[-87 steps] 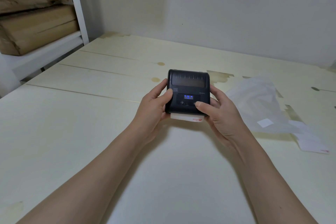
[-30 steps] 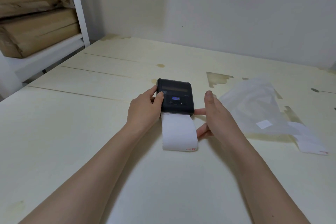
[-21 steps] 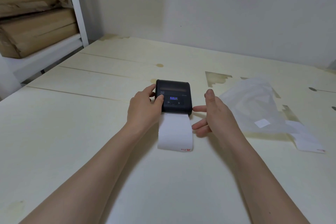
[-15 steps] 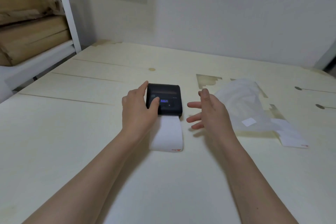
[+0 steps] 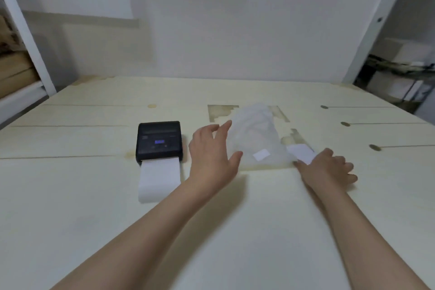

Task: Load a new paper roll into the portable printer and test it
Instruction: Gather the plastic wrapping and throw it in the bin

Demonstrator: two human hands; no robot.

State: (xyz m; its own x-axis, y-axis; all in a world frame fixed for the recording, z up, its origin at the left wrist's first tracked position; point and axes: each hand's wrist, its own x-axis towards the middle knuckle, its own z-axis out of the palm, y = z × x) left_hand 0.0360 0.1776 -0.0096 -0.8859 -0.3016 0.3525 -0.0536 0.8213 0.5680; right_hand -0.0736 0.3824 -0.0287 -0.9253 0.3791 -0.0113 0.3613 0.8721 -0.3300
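Printer (image 5: 159,141) sits at ten o'clock on the tabletop (image 5: 70,207), lit, paper strip (image 5: 159,179) fed out; test judged complete, left hand (image 5: 213,160) spread, right hand (image 5: 327,169) loosely curled, both empty, likely clearing the plastic wrapper (image 5: 256,139) next.

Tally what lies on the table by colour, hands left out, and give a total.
Black: 1, the printer
White: 2, the paper strip fed out of the printer and the loose paper piece partly under the right hand
Translucent: 1, the plastic bag by the left hand
Total: 4
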